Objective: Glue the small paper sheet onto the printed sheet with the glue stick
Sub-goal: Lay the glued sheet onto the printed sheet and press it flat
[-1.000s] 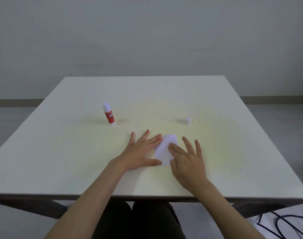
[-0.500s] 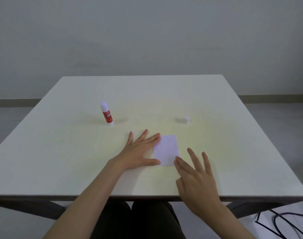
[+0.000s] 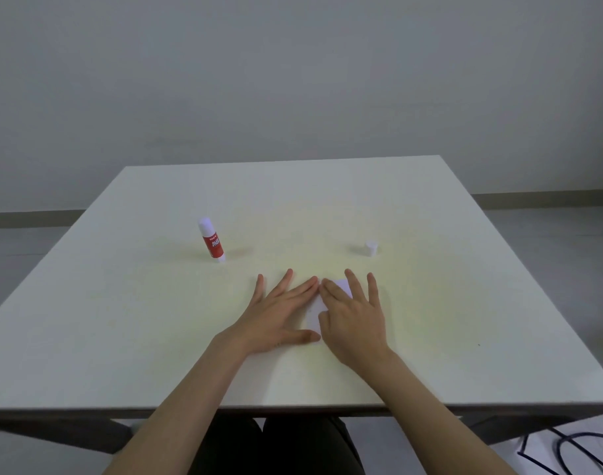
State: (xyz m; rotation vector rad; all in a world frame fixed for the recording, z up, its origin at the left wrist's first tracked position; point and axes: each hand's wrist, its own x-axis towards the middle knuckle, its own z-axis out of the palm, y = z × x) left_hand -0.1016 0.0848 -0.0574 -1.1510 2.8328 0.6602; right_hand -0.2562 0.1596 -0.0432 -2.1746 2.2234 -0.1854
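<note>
Both hands lie flat on the counter (image 3: 156, 320) with fingers spread, gripping nothing: the right hand (image 3: 353, 320) covers most of the paper (image 3: 314, 315), while the left hand (image 3: 276, 315) rests beside it, fingertips touching its left edge. The glue stick (image 3: 212, 242) stands upright well beyond the left fingers, its cap (image 3: 370, 247) beyond the right fingers.

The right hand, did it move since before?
Yes. The right hand slid forward onto the small paper, toward the white cap, beside the left hand.
</note>
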